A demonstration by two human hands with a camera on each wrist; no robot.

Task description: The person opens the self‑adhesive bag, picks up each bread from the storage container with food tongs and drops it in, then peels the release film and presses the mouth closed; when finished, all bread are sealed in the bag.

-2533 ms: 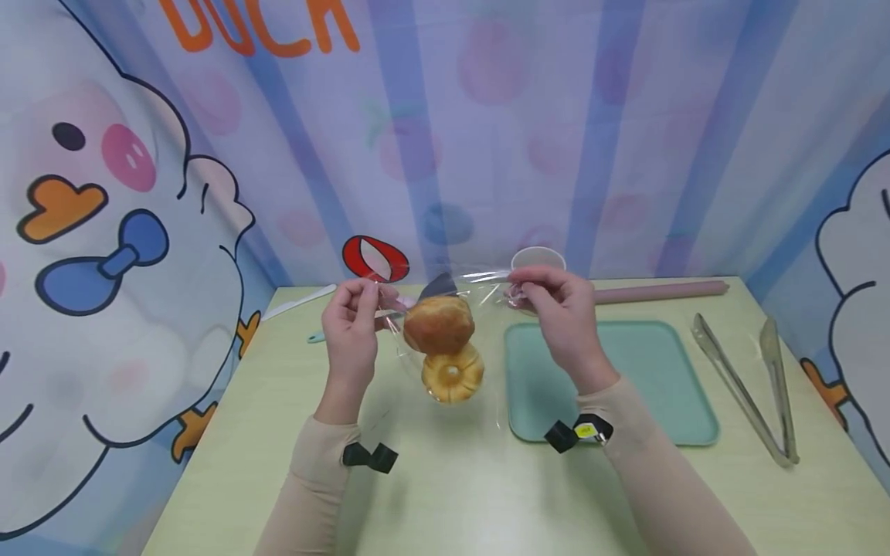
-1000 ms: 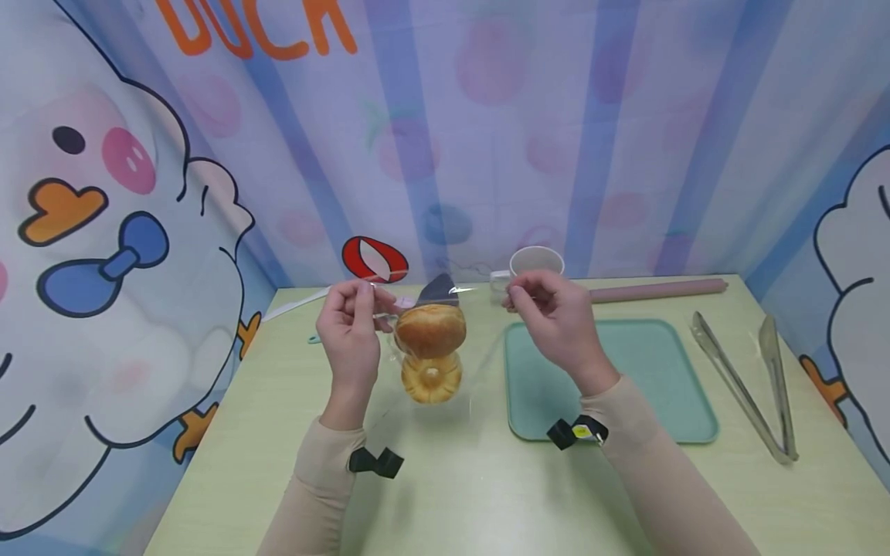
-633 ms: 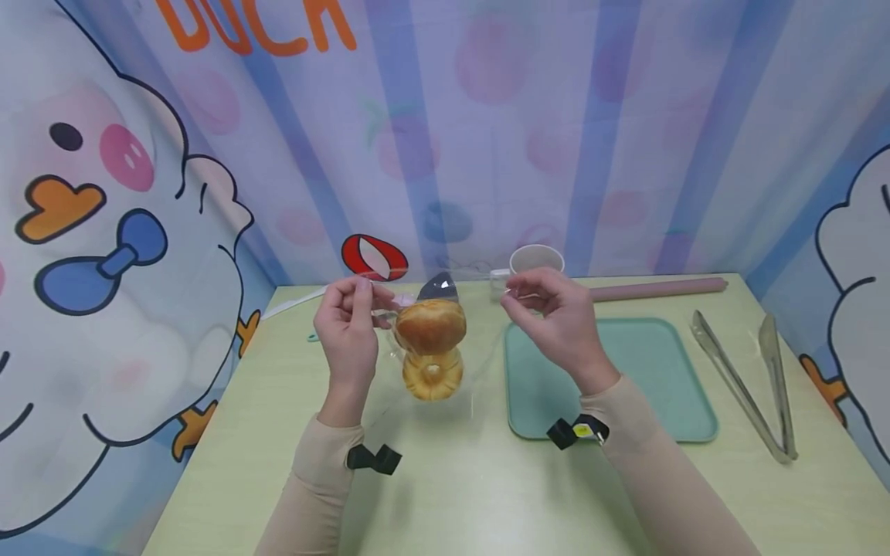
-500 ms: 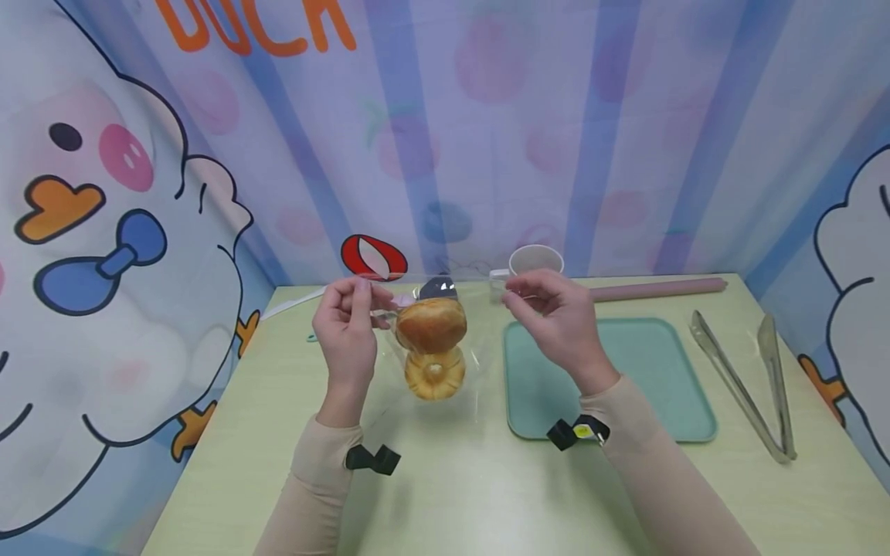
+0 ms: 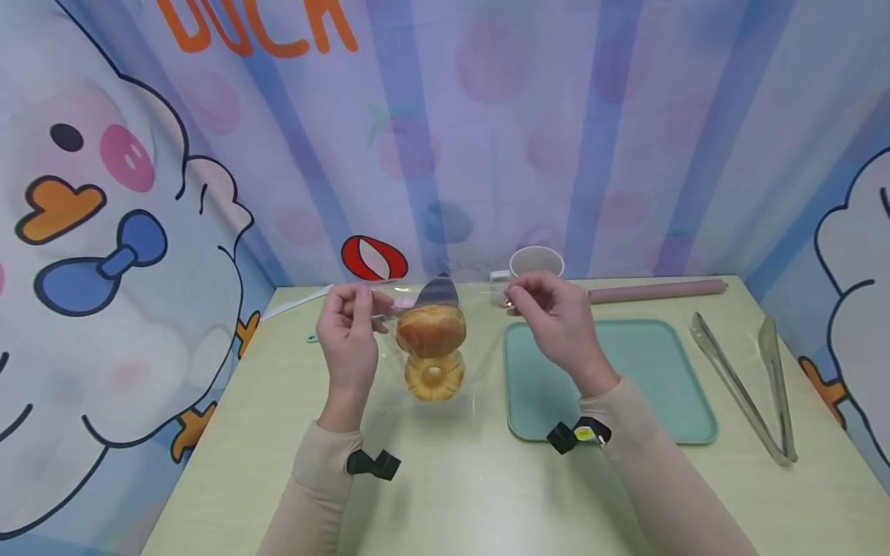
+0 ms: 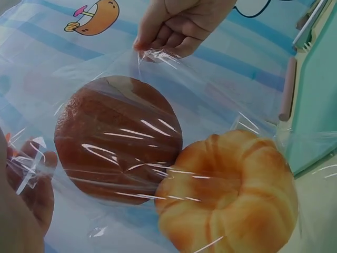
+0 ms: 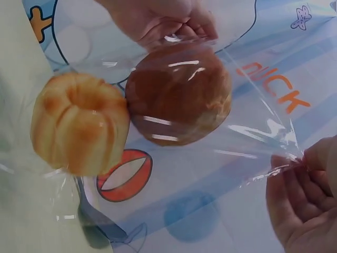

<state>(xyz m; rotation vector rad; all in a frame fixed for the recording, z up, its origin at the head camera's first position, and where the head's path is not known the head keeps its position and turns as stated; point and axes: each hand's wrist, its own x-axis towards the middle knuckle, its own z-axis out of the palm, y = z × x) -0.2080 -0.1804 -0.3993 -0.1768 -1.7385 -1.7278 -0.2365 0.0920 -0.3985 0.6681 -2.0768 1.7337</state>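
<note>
A clear plastic bag (image 7: pixel 253 139) hangs stretched between my two hands over the table. Inside it are a round brown bun (image 5: pixel 431 330) and, below that, a paler fluted ring-shaped bun (image 5: pixel 434 376). My left hand (image 5: pixel 348 328) pinches the bag's upper left corner between thumb and fingers. At the upper right corner my right hand (image 5: pixel 556 320) pinches the film the same way. In the left wrist view the brown bun (image 6: pixel 118 139) and the ring-shaped bun (image 6: pixel 229 192) lie side by side behind shiny, creased film.
A green tray (image 5: pixel 612 378) lies at the right, beside metal tongs (image 5: pixel 737 386). Along the back are a pink rod (image 5: pixel 660 291), a white mug (image 5: pixel 537 261) partly behind my right hand, a dark spatula blade (image 5: pixel 438 290) and a white-handled utensil (image 5: pixel 299 301). A printed curtain (image 5: pixel 487 154) stands behind.
The two buns have shifted a little left with the bag, and the ring-shaped bun now hangs straighter below the brown one. More of the mug shows; both hands keep their pinch.
</note>
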